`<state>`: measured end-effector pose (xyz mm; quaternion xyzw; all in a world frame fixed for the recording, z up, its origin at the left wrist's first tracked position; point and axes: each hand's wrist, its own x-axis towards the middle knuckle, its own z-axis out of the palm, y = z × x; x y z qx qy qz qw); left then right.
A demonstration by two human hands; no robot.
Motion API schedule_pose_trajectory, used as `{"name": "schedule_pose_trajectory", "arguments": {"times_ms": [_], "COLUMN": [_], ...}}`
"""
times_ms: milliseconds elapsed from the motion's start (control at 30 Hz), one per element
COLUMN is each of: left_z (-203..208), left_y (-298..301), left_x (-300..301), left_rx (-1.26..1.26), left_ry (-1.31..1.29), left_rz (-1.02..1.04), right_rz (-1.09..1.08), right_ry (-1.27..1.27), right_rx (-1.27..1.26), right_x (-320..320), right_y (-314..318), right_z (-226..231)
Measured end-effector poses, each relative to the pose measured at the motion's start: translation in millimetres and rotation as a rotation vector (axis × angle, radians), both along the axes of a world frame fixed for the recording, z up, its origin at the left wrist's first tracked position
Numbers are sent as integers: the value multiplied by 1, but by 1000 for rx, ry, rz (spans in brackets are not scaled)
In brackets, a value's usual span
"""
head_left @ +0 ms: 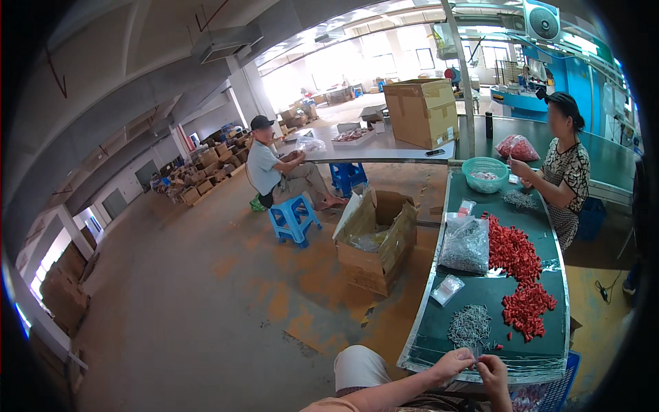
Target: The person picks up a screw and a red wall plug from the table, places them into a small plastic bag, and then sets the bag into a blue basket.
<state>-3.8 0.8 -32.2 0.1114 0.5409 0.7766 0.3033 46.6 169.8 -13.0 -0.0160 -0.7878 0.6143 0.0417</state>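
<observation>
At the near edge of the green-topped table (427, 329), my left hand (450, 365) and my right hand (493, 376) are close together. Fingertips of both pinch what looks like a small clear plastic bag (477, 353); its contents are too small to make out. Just beyond lies a pile of grey screws (470, 325). To its right is a heap of red plastic wall plugs (528, 309), with a few loose ones near my hands. A stack of small clear bags (448, 290) rests left of the heap.
Farther up the table are a larger red plug heap (509, 248), a big clear bag of screws (465, 244) and a green basket (483, 175). A co-worker (566, 165) works at the right; another person (271, 161) sits beyond the open carton (376, 257). A blue crate (559, 391) stands below.
</observation>
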Motion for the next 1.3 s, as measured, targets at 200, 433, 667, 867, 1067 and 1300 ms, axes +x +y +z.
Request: {"name": "schedule_pose_trajectory", "arguments": {"times_ms": [200, 433, 667, 867, 1067, 1300], "left_z": [-12, -6, 23, 27, 31, 34], "left_y": [-5, -3, -8, -20, -5, -5], "left_x": [2, 17, 16, 7, 10, -5], "left_rx": [-74, 96, -306, -25, 17, 29], "left_ry": [72, 37, 32, -261, -376, -391], "left_rz": [-86, -38, 60, 130, 98, 36], "right_rz": [9, 78, -82, -113, -99, -50], "right_ry": [-11, -108, -39, -195, -157, -151], "right_rx": [-50, 80, -377, -485, -400, -199], "right_x": [-5, 7, -2, -12, -3, -5], "right_y": [-15, -5, -3, 2, 19, 19], "right_z": [6, 19, 13, 35, 35, 35]}}
